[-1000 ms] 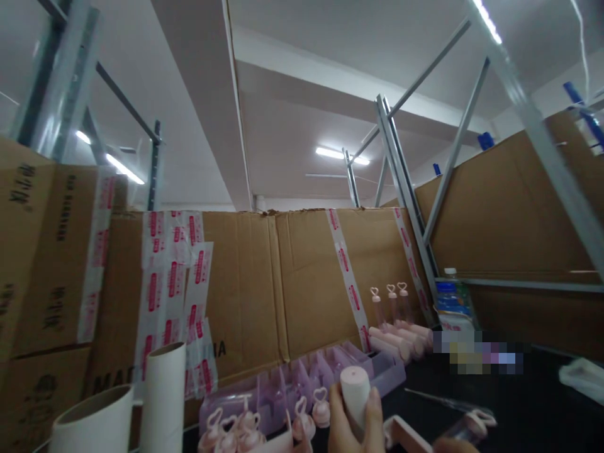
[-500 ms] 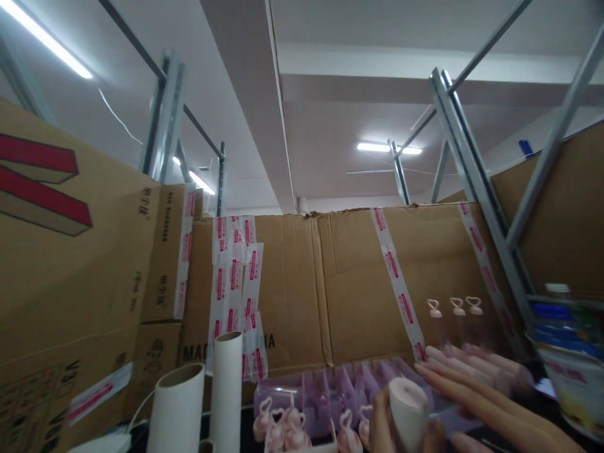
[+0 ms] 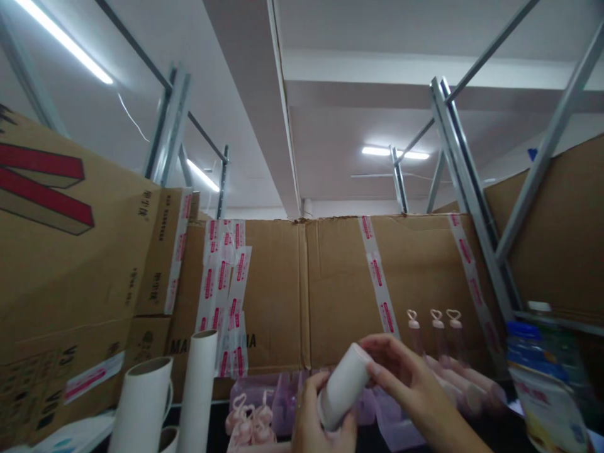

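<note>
My left hand (image 3: 325, 418) is wrapped round a white cylinder (image 3: 346, 384), which leans with its upper end toward the right. The fingertips of my right hand (image 3: 401, 371) close on that upper end, thumb on the near side. Behind my hands lie purple translucent plastic pieces (image 3: 394, 421). Left of my left hand, several pink bulb-shaped pieces with heart-shaped loops (image 3: 252, 421) sit in a pile. Beyond my right wrist stand 3 slim pink pieces with heart loops (image 3: 437, 324), near pale pink tubes (image 3: 465, 384).
White cardboard tubes (image 3: 201, 390) stand upright at the left. A bottle with a blue cap (image 3: 531, 352) and a pouch (image 3: 550, 402) are at the right. Taped cardboard (image 3: 330, 283) forms the back, a large box (image 3: 70, 251) the left side, with metal shelf posts (image 3: 453, 145) above.
My right hand has left the pale pink tubes and come to the white cylinder's upper end. My left hand has moved left and raised the cylinder, now tilted. The view has shifted slightly.
</note>
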A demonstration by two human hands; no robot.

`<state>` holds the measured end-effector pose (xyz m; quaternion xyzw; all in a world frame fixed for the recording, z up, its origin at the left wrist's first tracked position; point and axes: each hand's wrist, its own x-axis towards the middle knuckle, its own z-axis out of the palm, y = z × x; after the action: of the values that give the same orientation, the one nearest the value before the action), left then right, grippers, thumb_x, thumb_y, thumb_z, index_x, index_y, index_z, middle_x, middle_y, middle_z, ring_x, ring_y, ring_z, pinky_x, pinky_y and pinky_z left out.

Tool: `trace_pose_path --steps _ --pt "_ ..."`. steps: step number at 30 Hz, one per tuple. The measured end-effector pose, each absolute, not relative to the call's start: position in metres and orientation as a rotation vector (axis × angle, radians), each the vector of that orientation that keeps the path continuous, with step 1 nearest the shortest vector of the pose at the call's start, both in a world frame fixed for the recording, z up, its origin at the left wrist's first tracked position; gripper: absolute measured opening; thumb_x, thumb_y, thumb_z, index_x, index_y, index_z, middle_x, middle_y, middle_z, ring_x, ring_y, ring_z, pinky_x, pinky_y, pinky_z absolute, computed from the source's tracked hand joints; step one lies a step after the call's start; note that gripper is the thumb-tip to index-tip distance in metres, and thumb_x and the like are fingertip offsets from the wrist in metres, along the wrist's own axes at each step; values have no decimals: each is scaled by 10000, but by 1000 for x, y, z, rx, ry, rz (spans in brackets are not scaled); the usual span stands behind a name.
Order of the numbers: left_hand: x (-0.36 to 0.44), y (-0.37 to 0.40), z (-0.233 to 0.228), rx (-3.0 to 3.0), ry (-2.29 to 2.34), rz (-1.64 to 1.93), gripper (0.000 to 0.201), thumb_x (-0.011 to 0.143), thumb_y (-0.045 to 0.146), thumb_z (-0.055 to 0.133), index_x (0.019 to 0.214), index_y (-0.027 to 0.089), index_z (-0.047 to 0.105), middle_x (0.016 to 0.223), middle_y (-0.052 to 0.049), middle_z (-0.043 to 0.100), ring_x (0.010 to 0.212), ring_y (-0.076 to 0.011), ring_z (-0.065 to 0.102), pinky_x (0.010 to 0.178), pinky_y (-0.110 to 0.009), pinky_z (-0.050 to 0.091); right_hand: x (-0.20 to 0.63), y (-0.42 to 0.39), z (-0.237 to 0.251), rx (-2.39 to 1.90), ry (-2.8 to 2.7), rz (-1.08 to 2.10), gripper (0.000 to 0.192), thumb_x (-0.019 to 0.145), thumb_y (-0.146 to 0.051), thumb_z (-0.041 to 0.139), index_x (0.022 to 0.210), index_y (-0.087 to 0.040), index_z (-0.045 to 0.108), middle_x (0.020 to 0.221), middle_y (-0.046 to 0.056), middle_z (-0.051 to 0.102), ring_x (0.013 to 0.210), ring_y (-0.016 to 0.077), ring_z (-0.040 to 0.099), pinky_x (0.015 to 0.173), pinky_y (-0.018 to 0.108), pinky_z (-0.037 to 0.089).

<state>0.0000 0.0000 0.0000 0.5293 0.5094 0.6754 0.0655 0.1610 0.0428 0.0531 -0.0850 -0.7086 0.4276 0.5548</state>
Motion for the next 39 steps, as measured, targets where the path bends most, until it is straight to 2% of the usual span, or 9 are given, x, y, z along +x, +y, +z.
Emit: trace_pose_path --steps 3,7,11,15,20,25,31,39 --pt "-3 -5 26 1656 1476 1988 523 706 401 527 1162 147 549 1191 -164 597 1116 -330 594 1011 -488 437 164 53 48 -173 -1520 1083 450 857 -454 733 1212 -209 603 1115 100 689 990 251 683 764 353 583" --pt "-13 -14 68 1704 1279 1823 534 698 313 638 1188 118 556 1164 -175 685 1058 -276 673 935 -383 519 171 64 40 -160 -1436 1140 463 854 -461 737 1216 -187 643 1152 125 702 1083 285 671 840 392 589" --pt "-34 -21 92 1736 1160 1696 544 611 290 802 1102 137 624 1062 -165 742 1014 -307 704 902 -408 557 175 74 31 -179 -1380 1229 553 756 -531 806 1167 -183 682 1133 132 722 1112 314 668 880 413 584" --pt "-55 -23 90 1722 1140 1677 477 617 317 850 1031 144 689 1076 -169 748 1031 -323 702 935 -429 552 171 79 22 -163 -1399 1267 546 703 -534 844 1111 -194 717 1084 123 741 1089 315 680 860 414 586" --pt "-72 -23 79 1712 1117 1662 467 601 361 902 997 174 740 1061 -133 762 1020 -314 709 937 -400 560 165 77 17 -153 -1421 1312 528 674 -468 883 1103 -202 726 1080 107 746 1018 264 702 841 368 579" --pt "-82 -18 69 1687 1110 1608 445 595 365 914 994 229 774 1023 -101 776 1002 -318 719 912 -400 576 164 77 15 -221 -1442 1264 607 608 -533 898 1076 -181 738 1064 115 748 1019 301 699 829 400 587" --pt "-81 -20 68 1694 1108 1569 434 543 384 925 929 228 803 953 -114 782 922 -326 732 894 -410 574 168 76 12 -265 -1455 1244 600 614 -547 889 1068 -176 760 1097 127 746 1022 301 702 866 424 584" --pt "-83 -24 64 1690 1118 1578 448 537 410 913 926 216 803 959 -136 779 971 -349 721 902 -434 563 173 60 17 -308 -1466 1237 516 662 -515 870 1037 -172 784 1059 118 756 985 288 710 884 439 581"
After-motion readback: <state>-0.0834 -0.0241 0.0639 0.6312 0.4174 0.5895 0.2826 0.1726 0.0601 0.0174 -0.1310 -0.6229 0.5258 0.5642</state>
